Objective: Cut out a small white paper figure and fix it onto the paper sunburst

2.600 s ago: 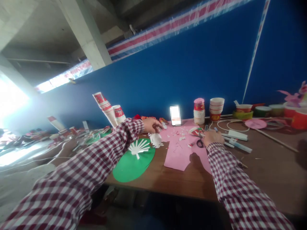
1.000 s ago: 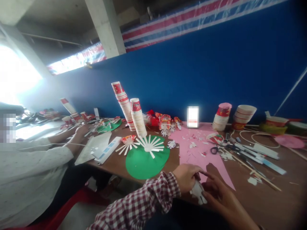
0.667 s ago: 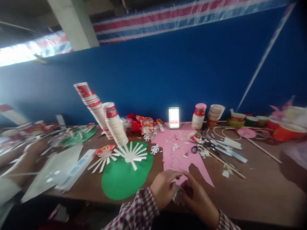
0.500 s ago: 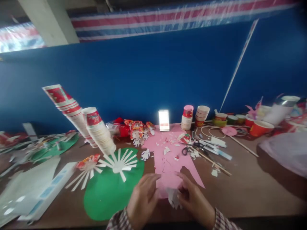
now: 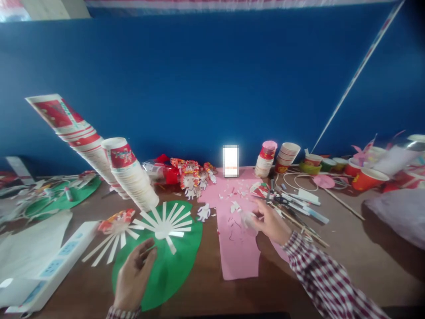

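Observation:
Over the pink paper sheet (image 5: 239,261), my right hand (image 5: 270,223) reaches forward, its fingers closed on a pale paper piece (image 5: 247,219) that is blurred. White and dark scraps lie around it on the sheet. My left hand (image 5: 134,272) hovers above the green rounded sheet (image 5: 166,277), fingers loosely curved and a gap at the thumb, with nothing clearly in it. Just beyond it, a white paper fan of strips (image 5: 162,231) rests on the green sheet. A white paper figure cutout (image 5: 203,212) lies between the green and pink sheets.
Leaning paper cup stacks (image 5: 129,175) stand behind the fan. A white power strip (image 5: 56,270) and a red-topped strip piece (image 5: 117,223) are at left. Paper figures (image 5: 190,184) stand at the back. Pens and sticks (image 5: 299,206) lie right, near orange cups (image 5: 370,178).
My hands have parted. The right one has moved forward with the pale paper piece, away from the table's front edge; the left has moved left over the green sheet. The view has tilted down.

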A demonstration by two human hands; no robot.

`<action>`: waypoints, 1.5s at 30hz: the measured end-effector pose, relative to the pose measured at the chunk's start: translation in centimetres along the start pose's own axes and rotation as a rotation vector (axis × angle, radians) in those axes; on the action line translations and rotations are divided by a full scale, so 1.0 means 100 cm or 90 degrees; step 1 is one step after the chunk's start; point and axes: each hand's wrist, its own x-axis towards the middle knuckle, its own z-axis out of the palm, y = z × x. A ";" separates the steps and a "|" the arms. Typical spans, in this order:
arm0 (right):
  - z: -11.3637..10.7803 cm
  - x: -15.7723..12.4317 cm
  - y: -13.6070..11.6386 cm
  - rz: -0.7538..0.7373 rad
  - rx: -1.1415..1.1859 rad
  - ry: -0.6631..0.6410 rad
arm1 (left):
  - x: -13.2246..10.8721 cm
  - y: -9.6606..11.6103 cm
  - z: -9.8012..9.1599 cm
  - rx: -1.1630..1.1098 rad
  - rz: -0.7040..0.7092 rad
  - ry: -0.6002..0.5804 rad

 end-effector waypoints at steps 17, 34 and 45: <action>0.037 0.070 -0.004 -0.011 -0.032 -0.008 | 0.026 -0.019 -0.001 -0.034 -0.086 -0.076; 0.042 0.010 -0.017 0.122 0.492 -0.077 | -0.040 0.083 0.120 -0.243 0.041 -0.322; 0.042 0.006 -0.011 0.119 0.460 -0.106 | -0.025 0.079 0.159 -0.306 -0.037 -0.328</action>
